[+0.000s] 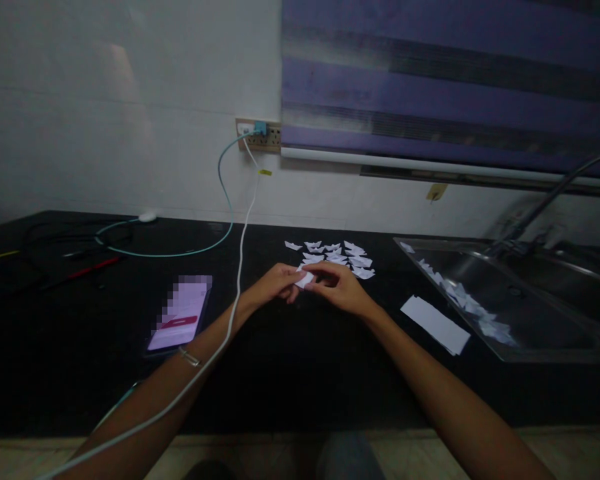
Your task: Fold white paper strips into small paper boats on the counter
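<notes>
Between my two hands is a small folded piece of white paper [306,279], partly covered by the fingers. My left hand [279,280] pinches its left side, thumb on top. From the right, my right hand [341,285] grips the same paper with thumb and forefinger. Just beyond the hands, several folded paper boats [355,250] sit in loose rows on the black countertop [300,373]. To the right of my right hand lies a stack of white paper strips [436,324].
A lit phone [180,313] lies left of my left forearm. A white cable [241,260] runs from the wall socket [273,137] across that forearm. At right is a steel sink [545,333] with folded papers [467,303] along its edge and a faucet [535,207]. A red pen-like object [94,267] lies far left.
</notes>
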`<state>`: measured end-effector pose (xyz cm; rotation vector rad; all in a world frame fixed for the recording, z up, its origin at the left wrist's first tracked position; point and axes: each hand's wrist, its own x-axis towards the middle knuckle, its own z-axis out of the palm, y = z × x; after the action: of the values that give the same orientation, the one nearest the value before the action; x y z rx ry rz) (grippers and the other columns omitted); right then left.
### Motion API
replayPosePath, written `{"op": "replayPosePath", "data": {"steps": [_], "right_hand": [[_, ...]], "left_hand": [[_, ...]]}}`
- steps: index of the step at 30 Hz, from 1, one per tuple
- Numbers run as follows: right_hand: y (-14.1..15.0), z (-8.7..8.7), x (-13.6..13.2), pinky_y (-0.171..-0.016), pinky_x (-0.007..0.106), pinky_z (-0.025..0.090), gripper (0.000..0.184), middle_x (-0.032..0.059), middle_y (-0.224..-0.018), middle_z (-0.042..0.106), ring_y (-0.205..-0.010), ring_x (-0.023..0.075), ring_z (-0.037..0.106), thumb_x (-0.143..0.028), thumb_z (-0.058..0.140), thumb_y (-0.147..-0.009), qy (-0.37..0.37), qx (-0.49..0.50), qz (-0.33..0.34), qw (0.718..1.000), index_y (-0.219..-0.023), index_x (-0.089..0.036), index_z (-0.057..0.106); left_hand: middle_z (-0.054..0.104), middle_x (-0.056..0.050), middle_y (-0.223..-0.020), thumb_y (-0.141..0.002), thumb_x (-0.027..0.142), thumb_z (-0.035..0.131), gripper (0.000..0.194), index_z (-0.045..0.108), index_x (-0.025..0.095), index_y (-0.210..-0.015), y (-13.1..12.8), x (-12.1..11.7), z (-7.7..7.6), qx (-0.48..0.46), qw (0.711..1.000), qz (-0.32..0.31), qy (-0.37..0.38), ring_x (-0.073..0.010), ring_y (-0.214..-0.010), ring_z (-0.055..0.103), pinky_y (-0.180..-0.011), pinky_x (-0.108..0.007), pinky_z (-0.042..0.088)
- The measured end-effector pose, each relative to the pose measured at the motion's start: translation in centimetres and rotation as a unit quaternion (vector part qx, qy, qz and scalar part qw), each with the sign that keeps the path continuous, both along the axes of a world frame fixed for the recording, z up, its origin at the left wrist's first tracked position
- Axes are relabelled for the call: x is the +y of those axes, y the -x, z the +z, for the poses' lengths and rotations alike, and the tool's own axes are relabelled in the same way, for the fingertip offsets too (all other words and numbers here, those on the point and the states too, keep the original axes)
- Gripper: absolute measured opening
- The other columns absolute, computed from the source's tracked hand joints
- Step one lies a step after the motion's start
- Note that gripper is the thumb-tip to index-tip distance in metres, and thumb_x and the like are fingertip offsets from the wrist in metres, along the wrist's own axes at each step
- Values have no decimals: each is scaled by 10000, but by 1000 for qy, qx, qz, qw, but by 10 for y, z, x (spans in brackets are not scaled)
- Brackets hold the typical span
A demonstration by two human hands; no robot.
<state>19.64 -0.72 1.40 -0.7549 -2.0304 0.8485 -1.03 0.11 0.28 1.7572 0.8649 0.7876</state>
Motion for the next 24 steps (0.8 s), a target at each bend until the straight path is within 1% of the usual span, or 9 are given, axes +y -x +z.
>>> {"op": "replayPosePath", "data": {"steps": [5,7,9,12,14,17,19,21,24], "right_hand": [[0,-2,3,-773,324,515,259,55,-1033,722,-898,178,655,-338,682,-859,-76,-2,-19,997,-1100,-249,713],[2,-4,3,-819,347,508,226,52,-1011,724,-902,178,656,-335,647,-891,-105,4,-23,994,-1091,-254,716],[4,-7,2,-823,355,505,214,50,-993,720,-892,179,653,-332,628,-906,-129,13,-36,991,-1088,-257,714],[6,-10,1,-770,340,510,191,47,-965,706,-867,180,642,-324,626,-907,-137,29,-64,988,-1063,-249,706],[7,-11,1,-737,328,512,145,43,-932,691,-842,178,632,-316,622,-908,-130,40,-78,988,-996,-236,705],[8,-10,0,-738,331,513,115,44,-885,669,-830,182,618,-291,604,-914,-130,50,-83,987,-899,-216,690],[8,-9,1,-756,338,515,117,54,-903,662,-865,191,613,-272,591,-918,-132,54,-78,987,-889,-210,685],[6,-8,3,-773,344,520,119,65,-948,659,-911,200,611,-268,586,-919,-123,56,-63,989,-899,-211,688],[1,-4,6,-815,361,525,124,62,-983,665,-924,193,621,-290,602,-911,-96,53,-23,994,-906,-222,705]], "left_hand": [[569,10,-551,-898,574,473,486,590,135,-725,-5,-2,-4,-8,1000,15,-22,-63,-439,433,-445,-185,303],[564,9,-573,-912,563,458,481,576,140,-715,-6,-4,-4,-1,999,14,-30,-64,-455,427,-454,-190,306],[546,11,-573,-923,568,429,493,559,146,-702,-8,-8,-2,6,999,11,-47,-71,-468,424,-464,-198,311],[535,5,-586,-960,576,310,545,545,153,-710,-11,-13,2,2,997,16,-76,-89,-510,454,-509,-212,355],[540,-3,-611,-974,577,249,571,542,155,-724,-13,-15,3,4,995,18,-93,-99,-544,478,-548,-222,386],[555,3,-649,-950,587,364,503,556,155,-778,-14,-16,3,37,990,35,-128,-106,-568,491,-556,-225,391],[562,8,-665,-933,569,439,449,567,157,-811,-14,-16,2,61,987,56,-141,-109,-578,499,-550,-222,383],[564,7,-671,-943,548,435,436,575,156,-813,-14,-16,1,66,986,64,-140,-111,-586,503,-553,-222,382],[562,7,-685,-945,516,457,405,598,151,-841,-15,-16,2,38,990,43,-130,-107,-609,510,-579,-222,395]]}}
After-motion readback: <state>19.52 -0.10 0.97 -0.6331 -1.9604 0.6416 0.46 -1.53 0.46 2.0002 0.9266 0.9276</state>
